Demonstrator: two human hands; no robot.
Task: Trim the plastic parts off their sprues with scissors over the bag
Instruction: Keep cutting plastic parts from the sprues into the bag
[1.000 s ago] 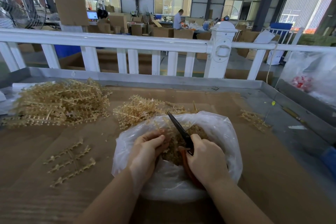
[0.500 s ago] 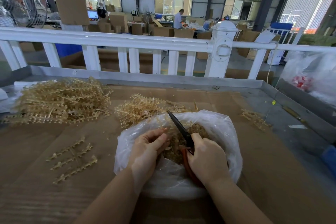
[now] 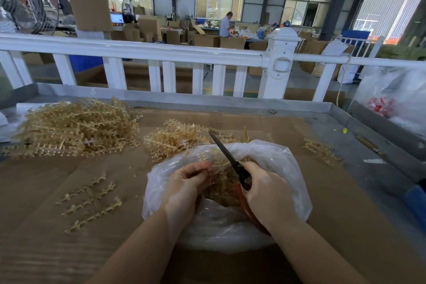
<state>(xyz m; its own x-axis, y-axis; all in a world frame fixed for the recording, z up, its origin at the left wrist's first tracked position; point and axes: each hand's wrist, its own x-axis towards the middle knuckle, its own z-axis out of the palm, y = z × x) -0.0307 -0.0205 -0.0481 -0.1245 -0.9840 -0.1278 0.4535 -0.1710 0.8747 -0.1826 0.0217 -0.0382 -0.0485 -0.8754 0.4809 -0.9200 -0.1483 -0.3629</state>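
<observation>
Your right hand grips the scissors over the open bag, blades together and pointing away to the upper left. Your left hand curls its fingers round a sprue just beside the blades, above the trimmed parts inside the bag. More sprues lie behind the bag in a pile, with a larger heap at far left on the table.

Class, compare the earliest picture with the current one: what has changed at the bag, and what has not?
Little changed. The left hand stays at the bag's mouth, pinching a sprue; the right hand still grips the scissors, blades pointing away. The sprue piles and the trimmed strips lie unmoved.
</observation>
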